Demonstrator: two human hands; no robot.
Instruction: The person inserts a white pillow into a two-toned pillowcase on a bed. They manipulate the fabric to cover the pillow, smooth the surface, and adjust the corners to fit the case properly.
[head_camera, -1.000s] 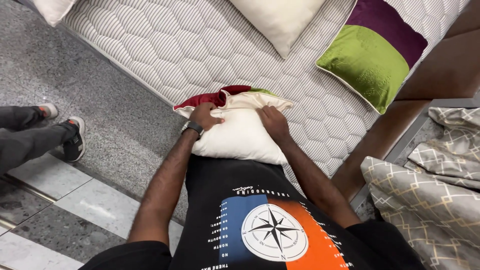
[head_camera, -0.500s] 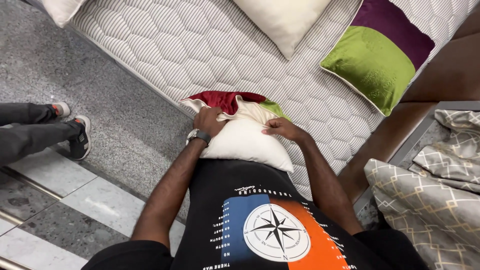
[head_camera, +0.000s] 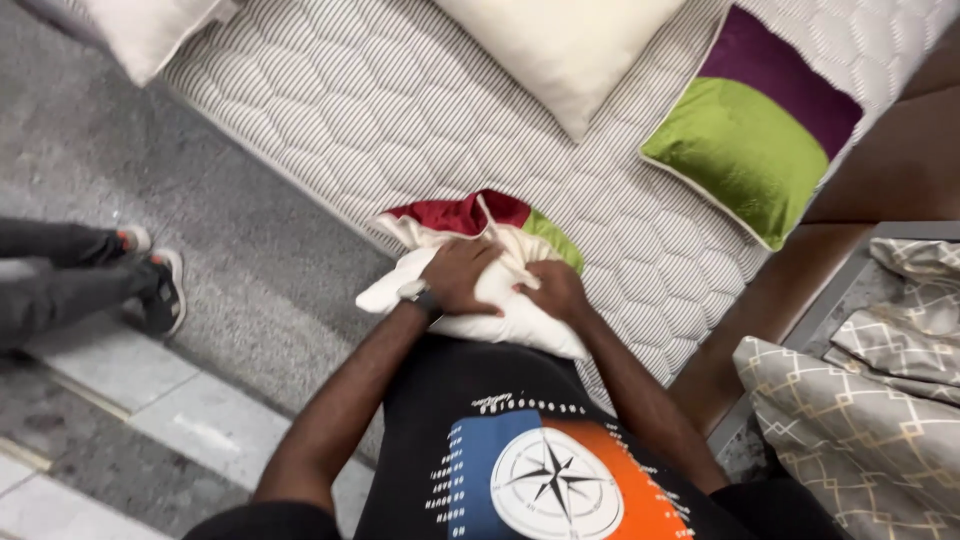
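Both fists clench the cream cushion insert (head_camera: 480, 300): left hand (head_camera: 462, 275), right hand (head_camera: 553, 290). I judge I'm mid-stuffing it into the red-green cover (head_camera: 470, 212) at twelve o'clock; next, push deeper.

Quilted mattress (head_camera: 400, 110) bearing cushions (head_camera: 750, 140)

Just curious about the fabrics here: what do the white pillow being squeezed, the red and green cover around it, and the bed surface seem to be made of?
White pillow: soft, matte woven cloth, probably cotton; it dents under the left hand and right hand.
Red and green cover: looks like velvet, with a slight sheen.
Mattress: quilted knit fabric, stitched in hexagons.
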